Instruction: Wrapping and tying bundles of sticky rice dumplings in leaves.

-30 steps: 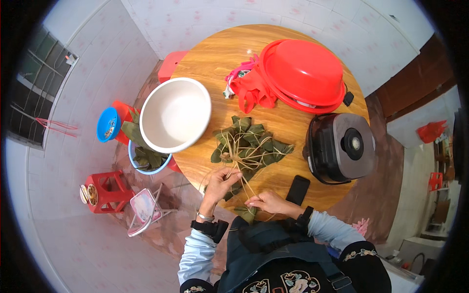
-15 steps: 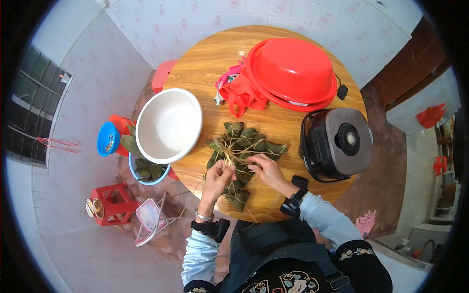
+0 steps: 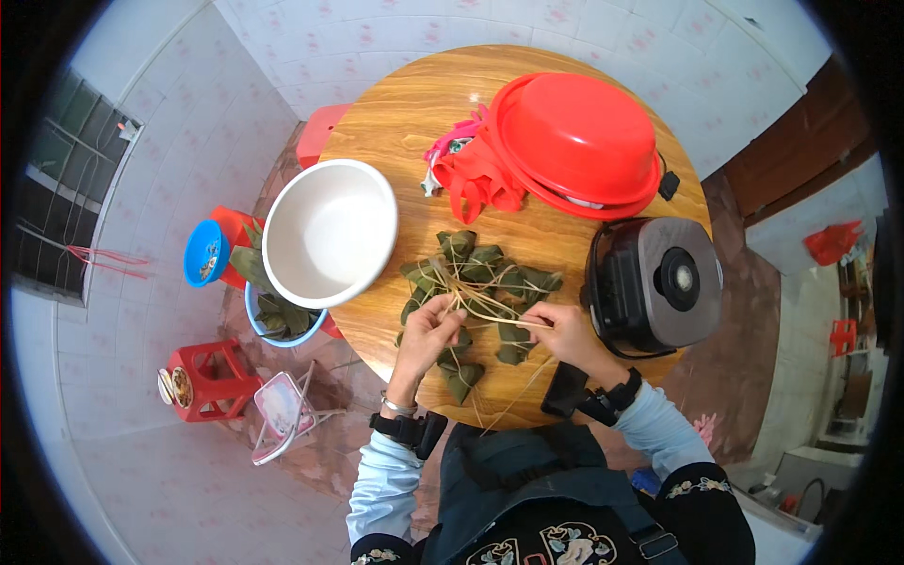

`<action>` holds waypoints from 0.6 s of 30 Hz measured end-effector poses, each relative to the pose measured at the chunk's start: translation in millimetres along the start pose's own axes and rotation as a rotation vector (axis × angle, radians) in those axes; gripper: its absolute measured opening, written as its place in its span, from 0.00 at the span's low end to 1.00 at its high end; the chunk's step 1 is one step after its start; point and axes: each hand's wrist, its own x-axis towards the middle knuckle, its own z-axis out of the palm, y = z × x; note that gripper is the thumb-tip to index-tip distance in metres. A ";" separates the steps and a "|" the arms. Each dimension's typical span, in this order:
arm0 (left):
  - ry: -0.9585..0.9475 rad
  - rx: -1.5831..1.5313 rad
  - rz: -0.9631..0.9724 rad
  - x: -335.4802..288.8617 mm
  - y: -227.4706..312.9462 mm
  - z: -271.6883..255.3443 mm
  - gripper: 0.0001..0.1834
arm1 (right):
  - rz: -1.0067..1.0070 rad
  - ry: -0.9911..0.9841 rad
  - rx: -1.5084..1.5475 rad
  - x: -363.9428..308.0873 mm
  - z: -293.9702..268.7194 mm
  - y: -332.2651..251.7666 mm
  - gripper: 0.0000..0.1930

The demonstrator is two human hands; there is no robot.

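A cluster of green leaf-wrapped zongzi [image 3: 485, 265] lies on the round wooden table [image 3: 395, 104], each bound with pale straw strings. Where the strings [image 3: 490, 318] gather, my left hand [image 3: 431, 335] pinches the bunch between thumb and fingers. My right hand [image 3: 563, 331], on the right of the cluster, grips strands drawn out from that bunch. One zongzi [image 3: 461, 379] sits nearest the table's front edge, and loose string ends trail toward me. Parts of the zongzi are hidden under my hands and the strings.
A white basin [image 3: 330, 235] overhangs the table's left edge. Red basins [image 3: 579, 132] and a red bag [image 3: 480, 174] stand at the back. A black rice cooker [image 3: 659, 282] is on the right, a black phone-like object [image 3: 563, 388] near my right wrist. Leaves fill a blue-rimmed tub [image 3: 282, 320] below.
My right hand has moved to the right, pulling strands away from the bunch so they stretch between both hands. My left hand keeps its pinch on the strings.
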 end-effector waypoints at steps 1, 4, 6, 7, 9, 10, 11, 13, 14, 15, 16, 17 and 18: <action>0.000 -0.002 0.000 1.1 -1.8 0.1 0.10 | 0.000 0.000 -0.002 -2.5 -3.9 -6.2 0.06; -0.082 0.065 -0.055 2.2 -4.8 0.8 0.10 | 0.162 -0.114 -0.044 -6.8 -9.2 -12.7 0.09; -0.101 0.082 -0.062 3.8 -12.0 -1.4 0.10 | 0.205 -0.145 0.035 -10.3 -3.1 0.8 0.09; -0.120 0.101 -0.068 4.7 -14.6 -2.0 0.09 | 0.246 -0.174 0.115 -12.7 0.5 8.2 0.09; -0.111 0.105 -0.052 4.4 -16.4 1.3 0.08 | 0.232 -0.144 0.052 -15.0 6.7 18.3 0.08; -0.096 0.111 -0.038 2.9 -17.3 1.6 0.07 | 0.239 -0.101 0.105 -14.4 10.1 24.7 0.08; -0.095 0.112 -0.039 2.6 -19.6 0.5 0.07 | 0.246 -0.058 0.159 -13.3 13.4 30.9 0.07; -0.045 0.138 0.011 4.2 -26.2 -2.3 0.06 | 0.238 -0.064 0.173 -4.6 18.5 41.4 0.07; -0.044 0.139 0.011 4.2 -27.7 -2.2 0.06 | 0.229 -0.070 0.186 -0.3 20.0 43.3 0.07; -0.008 0.127 0.028 4.0 -29.0 -0.8 0.06 | 0.227 -0.071 0.187 2.8 22.2 43.5 0.07; 0.026 0.114 0.045 4.3 -28.9 1.2 0.05 | 0.236 -0.087 0.130 6.3 25.0 40.9 0.08; 0.024 0.115 0.047 4.2 -27.1 2.5 0.05 | 0.245 -0.103 0.072 8.8 28.1 38.4 0.09; 0.011 0.112 0.010 3.8 -23.8 4.0 0.06 | 0.228 -0.070 0.072 10.9 33.3 43.2 0.10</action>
